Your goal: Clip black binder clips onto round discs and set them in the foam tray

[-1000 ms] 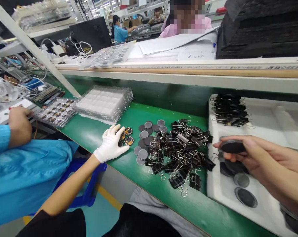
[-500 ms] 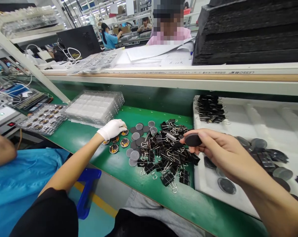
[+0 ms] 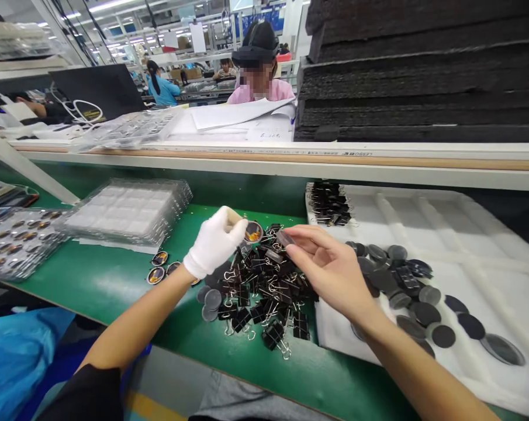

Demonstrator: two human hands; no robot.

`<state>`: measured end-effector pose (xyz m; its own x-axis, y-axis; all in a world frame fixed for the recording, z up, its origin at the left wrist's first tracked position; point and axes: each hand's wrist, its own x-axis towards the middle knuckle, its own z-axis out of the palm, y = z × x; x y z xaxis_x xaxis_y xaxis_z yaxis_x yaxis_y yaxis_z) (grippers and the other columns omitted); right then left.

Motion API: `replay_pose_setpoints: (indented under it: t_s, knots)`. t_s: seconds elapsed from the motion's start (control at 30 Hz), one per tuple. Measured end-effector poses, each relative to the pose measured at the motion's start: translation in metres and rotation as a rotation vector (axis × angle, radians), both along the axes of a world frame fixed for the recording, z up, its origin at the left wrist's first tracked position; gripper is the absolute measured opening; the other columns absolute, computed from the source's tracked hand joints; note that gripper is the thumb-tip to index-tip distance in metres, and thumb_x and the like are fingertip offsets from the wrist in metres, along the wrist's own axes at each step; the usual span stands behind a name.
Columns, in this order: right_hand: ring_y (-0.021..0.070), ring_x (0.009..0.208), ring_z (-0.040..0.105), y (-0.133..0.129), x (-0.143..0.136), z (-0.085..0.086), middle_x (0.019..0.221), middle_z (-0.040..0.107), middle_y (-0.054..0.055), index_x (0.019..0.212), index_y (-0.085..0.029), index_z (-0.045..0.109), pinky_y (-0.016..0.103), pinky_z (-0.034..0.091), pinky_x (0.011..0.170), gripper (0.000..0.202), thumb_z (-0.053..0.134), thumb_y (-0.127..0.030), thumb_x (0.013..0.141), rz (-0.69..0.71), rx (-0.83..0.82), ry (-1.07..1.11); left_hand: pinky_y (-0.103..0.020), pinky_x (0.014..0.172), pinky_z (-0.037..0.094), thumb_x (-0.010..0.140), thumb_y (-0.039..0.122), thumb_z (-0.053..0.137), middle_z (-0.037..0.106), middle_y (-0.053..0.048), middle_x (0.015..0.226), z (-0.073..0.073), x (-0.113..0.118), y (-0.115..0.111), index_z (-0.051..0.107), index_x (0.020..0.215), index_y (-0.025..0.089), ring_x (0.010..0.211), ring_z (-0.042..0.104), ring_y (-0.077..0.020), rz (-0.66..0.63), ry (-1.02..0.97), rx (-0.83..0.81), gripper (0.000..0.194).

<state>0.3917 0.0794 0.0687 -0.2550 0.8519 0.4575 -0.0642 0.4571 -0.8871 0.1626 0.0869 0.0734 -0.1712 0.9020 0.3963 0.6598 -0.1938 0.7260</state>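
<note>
My left hand (image 3: 215, 241), in a white glove, pinches a small round part (image 3: 253, 232) with a metallic rim and orange-and-black inside. Bare, my right hand (image 3: 329, 263) holds a dark disc (image 3: 284, 238) between thumb and fingers, tilted nearly edge-on. The two held pieces are close together but apart, above a pile of black binder clips (image 3: 275, 286). Left of the pile lie loose grey discs (image 3: 212, 299), partly hidden by my left hand. Several more round parts with orange insides (image 3: 156, 275) rest on the green bench beyond my left wrist.
A white tray (image 3: 479, 234) at right carries dark discs (image 3: 426, 314) and a row of binder clips (image 3: 331, 202). Clear plastic trays (image 3: 130, 210) are stacked at left, beside a filled tray (image 3: 21, 240). A shelf edge (image 3: 264, 166) crosses behind; a person sits beyond it.
My left hand has lifted a round part off the bench and moved right. My right hand has turned its disc nearly edge-on and come closer to my left. The view has shifted right.
</note>
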Motion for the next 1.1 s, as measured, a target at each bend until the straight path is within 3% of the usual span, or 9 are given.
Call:
replay_pose_setpoints:
  t_s: [0.1, 0.17, 0.37, 0.57, 0.67, 0.8, 0.93, 1.0, 1.1]
  knots:
    - [0.0229, 0.110, 0.071, 0.001, 0.001, -0.004, 0.120, 0.073, 0.008, 0.109, -0.028, 0.077, 0.045, 0.061, 0.099, 0.025, 0.071, -0.014, 0.089, -0.222, 0.510, -0.186, -0.025, 0.054, 0.050, 0.089, 0.044, 0.062, 0.061, 0.005, 0.065, 0.013, 0.035, -0.005, 0.053, 0.081, 0.022, 0.054, 0.061, -0.0116, -0.169, -0.184, -0.074, 0.025]
    - [0.0253, 0.116, 0.070, 0.003, 0.003, -0.008, 0.127, 0.072, 0.008, 0.113, -0.029, 0.076, 0.048, 0.061, 0.100, 0.034, 0.068, -0.007, 0.089, -0.272, 0.690, -0.255, -0.023, 0.051, 0.050, 0.089, 0.044, 0.063, 0.062, 0.005, 0.065, 0.017, 0.048, -0.006, 0.055, 0.082, 0.022, 0.051, 0.061, -0.0107, -0.226, -0.288, -0.100, 0.025]
    - [0.0293, 0.124, 0.067, 0.010, 0.006, -0.012, 0.125, 0.074, 0.006, 0.124, -0.031, 0.072, 0.057, 0.060, 0.101, 0.043, 0.068, -0.005, 0.088, -0.281, 0.764, -0.311, -0.025, 0.058, 0.059, 0.089, 0.050, 0.065, 0.071, 0.000, 0.078, 0.014, 0.053, -0.001, 0.060, 0.095, 0.019, 0.056, 0.067, -0.0111, -0.345, -0.510, -0.159, 0.032]
    - [0.0250, 0.119, 0.069, 0.007, 0.001, -0.011, 0.125, 0.074, 0.004, 0.114, -0.030, 0.071, 0.051, 0.058, 0.107, 0.035, 0.073, -0.008, 0.087, -0.239, 0.512, -0.218, -0.029, 0.080, 0.064, 0.082, 0.037, 0.074, 0.076, -0.007, 0.106, 0.014, 0.048, 0.004, 0.065, 0.104, 0.018, 0.095, 0.074, -0.0187, -0.433, -0.466, -0.220, 0.030]
    - [0.0245, 0.115, 0.069, 0.007, -0.001, -0.008, 0.131, 0.067, 0.009, 0.123, -0.027, 0.065, 0.043, 0.065, 0.093, 0.044, 0.081, -0.020, 0.082, -0.268, 0.256, -0.141, -0.032, 0.086, 0.063, 0.082, 0.036, 0.074, 0.076, -0.007, 0.109, 0.012, 0.048, 0.005, 0.066, 0.105, 0.018, 0.099, 0.074, -0.0200, -0.413, -0.438, -0.201, 0.030]
    - [0.0180, 0.075, 0.074, 0.013, 0.001, -0.004, 0.097, 0.076, 0.006, 0.119, -0.022, 0.071, 0.035, 0.068, 0.069, 0.039, 0.079, -0.040, 0.085, -0.068, -0.213, -0.067, -0.034, 0.096, 0.061, 0.084, 0.033, 0.073, 0.075, -0.006, 0.111, 0.010, 0.049, 0.002, 0.068, 0.108, 0.020, 0.102, 0.073, -0.0186, -0.412, -0.359, -0.126, 0.028]
    - [0.0175, 0.074, 0.076, 0.019, 0.006, -0.001, 0.092, 0.078, 0.004, 0.106, -0.023, 0.076, 0.035, 0.067, 0.072, 0.030, 0.082, -0.040, 0.082, 0.019, -0.393, 0.109, -0.034, 0.093, 0.061, 0.087, 0.039, 0.070, 0.074, -0.008, 0.117, 0.021, 0.037, 0.003, 0.064, 0.120, 0.019, 0.103, 0.073, -0.0195, -0.473, -0.296, -0.134, 0.039]
    - [0.0172, 0.076, 0.075, 0.022, 0.009, 0.000, 0.091, 0.078, 0.004, 0.101, -0.023, 0.076, 0.030, 0.065, 0.066, 0.027, 0.082, -0.041, 0.082, 0.016, -0.441, 0.169, -0.033, 0.083, 0.060, 0.094, 0.045, 0.059, 0.075, -0.008, 0.111, 0.027, 0.023, 0.011, 0.063, 0.122, 0.019, 0.095, 0.073, -0.0191, -0.442, -0.133, -0.157, 0.038]
    - [0.0134, 0.071, 0.072, 0.025, 0.011, 0.001, 0.089, 0.076, 0.002, 0.096, -0.023, 0.075, 0.022, 0.057, 0.055, 0.023, 0.079, -0.044, 0.085, -0.013, -0.479, 0.216, -0.035, 0.074, 0.054, 0.097, 0.053, 0.048, 0.074, -0.004, 0.085, 0.025, -0.003, 0.029, 0.070, 0.101, 0.021, 0.077, 0.070, -0.0208, -0.307, 0.415, -0.212, 0.039]
